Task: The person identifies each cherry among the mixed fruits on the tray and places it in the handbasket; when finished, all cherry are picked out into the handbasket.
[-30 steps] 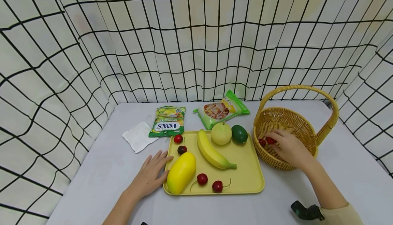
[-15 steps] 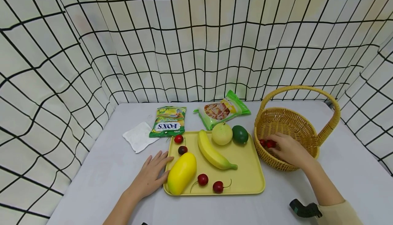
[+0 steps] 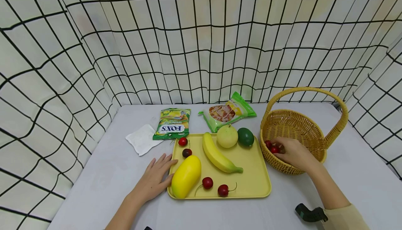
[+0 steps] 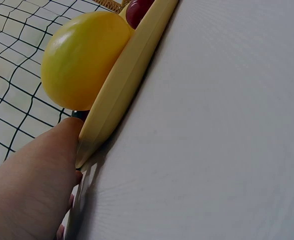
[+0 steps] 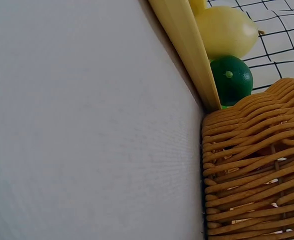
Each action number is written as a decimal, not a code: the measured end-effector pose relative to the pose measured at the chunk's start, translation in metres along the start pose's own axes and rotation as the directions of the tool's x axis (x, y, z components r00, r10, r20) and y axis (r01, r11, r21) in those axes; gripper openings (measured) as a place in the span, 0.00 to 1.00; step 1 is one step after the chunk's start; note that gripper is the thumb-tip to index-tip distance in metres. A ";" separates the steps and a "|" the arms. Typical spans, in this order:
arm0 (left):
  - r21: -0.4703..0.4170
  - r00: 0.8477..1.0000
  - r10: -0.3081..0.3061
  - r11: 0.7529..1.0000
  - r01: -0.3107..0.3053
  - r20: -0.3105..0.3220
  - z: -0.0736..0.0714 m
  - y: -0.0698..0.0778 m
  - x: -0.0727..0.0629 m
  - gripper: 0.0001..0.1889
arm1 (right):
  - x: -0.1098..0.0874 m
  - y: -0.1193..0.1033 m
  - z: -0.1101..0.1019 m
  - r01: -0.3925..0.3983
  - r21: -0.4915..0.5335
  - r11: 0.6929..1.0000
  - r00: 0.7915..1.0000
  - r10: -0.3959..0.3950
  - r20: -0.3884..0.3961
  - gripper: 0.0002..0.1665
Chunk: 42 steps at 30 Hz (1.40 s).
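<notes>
My right hand (image 3: 293, 152) reaches into the wicker basket (image 3: 314, 128), its fingers curled round a red cherry (image 3: 274, 149) by the basket's left wall. Another red cherry (image 3: 268, 143) lies beside that one. My left hand (image 3: 154, 178) lies spread on the table, fingertips and thumb at the left edge of the yellow tray (image 3: 251, 181). Right by the thumb is a yellow mango (image 3: 186, 177) on the tray. In the left wrist view the thumb side of the left hand (image 4: 41, 175) meets the tray rim (image 4: 119, 95). The right wrist view hides the right hand behind the basket wall (image 5: 257, 175).
On the tray lie a banana (image 3: 220, 156), a round pale-yellow fruit (image 3: 227, 136), a dark green fruit (image 3: 245, 137) and several cherries (image 3: 223, 190). Behind it are a green candy bag (image 3: 172, 123) and a green snack packet (image 3: 224, 113). A white cloth-like square (image 3: 142, 140) lies left.
My right hand has lowered the cherry slightly in the basket, beside the other cherry. My left hand has stayed at the tray's edge.
</notes>
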<state>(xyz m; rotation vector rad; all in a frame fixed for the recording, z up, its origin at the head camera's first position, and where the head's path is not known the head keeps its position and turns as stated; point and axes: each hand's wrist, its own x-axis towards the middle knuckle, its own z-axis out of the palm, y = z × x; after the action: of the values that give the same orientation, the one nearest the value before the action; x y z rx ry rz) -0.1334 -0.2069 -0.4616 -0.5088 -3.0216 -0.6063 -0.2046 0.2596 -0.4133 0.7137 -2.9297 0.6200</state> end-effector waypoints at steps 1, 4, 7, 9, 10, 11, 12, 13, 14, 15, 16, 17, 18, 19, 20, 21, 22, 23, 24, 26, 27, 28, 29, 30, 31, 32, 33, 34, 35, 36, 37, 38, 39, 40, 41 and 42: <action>-0.001 1.000 0.000 1.000 0.000 0.000 0.000 0.000 0.000 0.25 | 0.000 0.000 0.000 -0.004 -0.001 1.000 1.000 0.004 -0.001 0.20; -0.005 1.000 0.002 1.000 -0.002 0.001 0.000 0.000 0.000 0.24 | 0.001 0.001 0.002 -0.016 -0.012 1.000 1.000 0.016 -0.004 0.20; -0.004 1.000 0.004 1.000 -0.004 0.002 0.001 0.001 0.000 0.24 | 0.002 0.002 0.002 -0.021 -0.029 0.999 1.000 0.021 -0.009 0.22; -0.003 1.000 0.005 1.000 -0.005 0.003 0.001 0.001 0.001 0.24 | 0.003 0.002 0.003 -0.019 -0.041 0.999 1.000 0.019 -0.013 0.23; -0.003 1.000 0.006 1.000 -0.006 0.002 0.001 0.001 0.001 0.24 | 0.003 0.002 0.003 -0.018 -0.045 0.999 1.000 0.017 -0.015 0.23; -0.002 1.000 0.007 1.000 -0.007 0.000 0.001 0.001 0.001 0.24 | 0.003 0.002 0.003 -0.015 -0.046 0.999 1.000 0.014 -0.016 0.23; -0.003 1.000 0.008 1.000 -0.008 -0.001 0.001 0.001 0.001 0.24 | 0.004 0.002 0.003 -0.012 -0.047 0.999 1.000 0.011 -0.018 0.23; -0.003 1.000 0.009 1.000 -0.009 -0.003 0.001 0.001 0.001 0.24 | 0.004 0.001 0.003 -0.010 -0.046 0.999 1.000 0.009 -0.018 0.23; -0.003 1.000 0.010 1.000 -0.010 -0.004 0.001 0.001 0.001 0.24 | 0.004 0.001 0.003 -0.005 -0.044 0.999 1.000 0.004 -0.020 0.23; -0.002 1.000 0.011 1.000 -0.011 -0.005 0.001 0.001 0.001 0.24 | 0.004 0.002 0.003 -0.002 -0.040 0.999 1.000 0.001 -0.021 0.23; -0.002 1.000 0.013 1.000 -0.013 -0.006 0.001 0.000 0.001 0.24 | 0.005 0.002 0.003 0.001 -0.037 0.999 1.000 -0.002 -0.023 0.23; -0.001 1.000 0.013 1.000 -0.013 -0.007 0.001 0.000 0.001 0.24 | 0.005 0.002 0.003 0.004 -0.032 0.999 1.000 -0.005 -0.026 0.22; -0.002 1.000 0.014 1.000 -0.014 -0.007 0.001 0.000 0.001 0.24 | 0.005 0.002 0.003 0.008 -0.028 1.000 1.000 -0.008 -0.028 0.22; -0.001 1.000 0.014 1.000 -0.014 -0.007 0.001 0.000 0.001 0.24 | 0.006 0.002 0.003 0.009 -0.022 1.000 1.000 -0.010 -0.029 0.22; 0.000 1.000 0.015 1.000 -0.015 -0.008 0.001 0.000 0.001 0.24 | 0.006 0.002 0.003 0.012 -0.017 1.000 0.999 -0.012 -0.031 0.21; 0.001 1.000 0.015 1.000 -0.015 -0.008 0.000 0.000 0.001 0.24 | 0.006 0.001 0.003 0.011 -0.013 1.000 0.999 -0.012 -0.031 0.21; 0.001 1.000 0.014 1.000 -0.014 -0.007 0.000 0.000 0.001 0.24 | 0.006 0.001 0.003 0.011 -0.008 1.000 0.999 -0.012 -0.030 0.21; 0.002 1.000 0.014 1.000 -0.013 -0.008 0.000 0.001 0.001 0.24 | 0.006 0.001 0.003 0.012 -0.003 1.000 0.999 -0.012 -0.031 0.21; 0.002 1.000 0.013 1.000 -0.013 -0.007 0.000 0.001 0.001 0.24 | 0.006 0.001 0.003 0.010 -0.001 1.000 0.999 -0.010 -0.031 0.21; 0.003 1.000 0.011 1.000 -0.011 -0.006 -0.001 0.001 0.001 0.24 | 0.006 0.001 0.003 0.011 0.005 1.000 0.999 -0.011 -0.032 0.20; 0.002 1.000 0.010 1.000 -0.010 -0.005 -0.001 0.001 0.000 0.24 | 0.006 0.001 0.003 0.013 0.008 1.000 0.999 -0.013 -0.032 0.20; 0.001 1.000 0.010 1.000 -0.010 -0.004 -0.001 0.001 0.000 0.24 | 0.006 0.001 0.004 0.016 0.012 1.000 0.999 -0.016 -0.035 0.20; 0.001 1.000 0.009 1.000 -0.009 -0.005 -0.001 0.001 0.000 0.24 | 0.006 0.001 0.004 0.020 0.013 1.000 0.999 -0.020 -0.038 0.19; 0.000 1.000 0.008 1.000 -0.008 -0.004 -0.001 0.001 0.000 0.24 | 0.006 0.001 0.004 0.024 0.017 1.000 0.999 -0.023 -0.041 0.19; -0.001 1.000 0.007 1.000 -0.007 -0.004 -0.001 0.001 0.000 0.24 | 0.006 0.002 0.004 0.031 0.022 0.999 0.999 -0.030 -0.042 0.18; -0.001 1.000 0.007 1.000 -0.007 -0.005 -0.001 0.001 0.000 0.24 | 0.006 0.002 0.004 0.036 0.027 0.999 0.998 -0.034 -0.045 0.18; -0.002 1.000 0.007 1.000 -0.007 -0.005 -0.002 0.001 0.000 0.24 | 0.007 0.001 0.005 0.041 0.030 0.999 0.998 -0.040 -0.047 0.18; -0.003 1.000 0.006 1.000 -0.006 -0.005 -0.002 0.001 0.000 0.24 | 0.007 0.001 0.005 0.045 0.034 0.998 0.998 -0.044 -0.048 0.17; -0.004 1.000 0.007 1.000 -0.007 -0.005 -0.002 0.002 0.000 0.24 | 0.007 0.002 0.005 0.051 0.036 0.998 0.998 -0.049 -0.048 0.17; -0.004 1.000 0.006 1.000 -0.006 -0.004 -0.002 0.002 0.000 0.24 | 0.007 0.002 0.005 0.057 0.038 0.998 0.997 -0.055 -0.047 0.17; -0.004 1.000 0.007 1.000 -0.007 -0.004 -0.002 0.002 0.000 0.24 | 0.007 0.002 0.005 0.062 0.038 0.997 0.997 -0.060 -0.047 0.17; -0.004 1.000 0.007 1.000 -0.007 -0.004 -0.002 0.002 0.000 0.24 | 0.007 0.002 0.005 0.067 0.038 0.997 0.997 -0.066 -0.047 0.16; -0.004 1.000 0.007 1.000 -0.007 -0.004 -0.002 0.002 0.000 0.24 | 0.007 0.002 0.006 0.073 0.037 0.997 0.996 -0.071 -0.048 0.16; -0.004 1.000 0.007 1.000 -0.007 -0.004 -0.002 0.001 0.000 0.24 | 0.007 0.002 0.005 0.079 0.036 0.996 0.996 -0.077 -0.047 0.16; -0.003 1.000 0.008 1.000 -0.008 -0.004 -0.002 0.001 0.000 0.24 | 0.007 0.002 0.005 0.085 0.034 0.996 0.995 -0.083 -0.049 0.16; -0.003 1.000 0.008 1.000 -0.008 -0.004 -0.002 0.001 0.000 0.24 | 0.007 0.002 0.005 0.090 0.033 0.995 0.995 -0.088 -0.051 0.15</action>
<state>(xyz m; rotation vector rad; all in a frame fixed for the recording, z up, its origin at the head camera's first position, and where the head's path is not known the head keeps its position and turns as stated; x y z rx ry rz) -0.1330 -0.2065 -0.4596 -0.5194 -3.0134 -0.6113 -0.2114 0.2557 -0.4178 0.8151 -2.8310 0.6727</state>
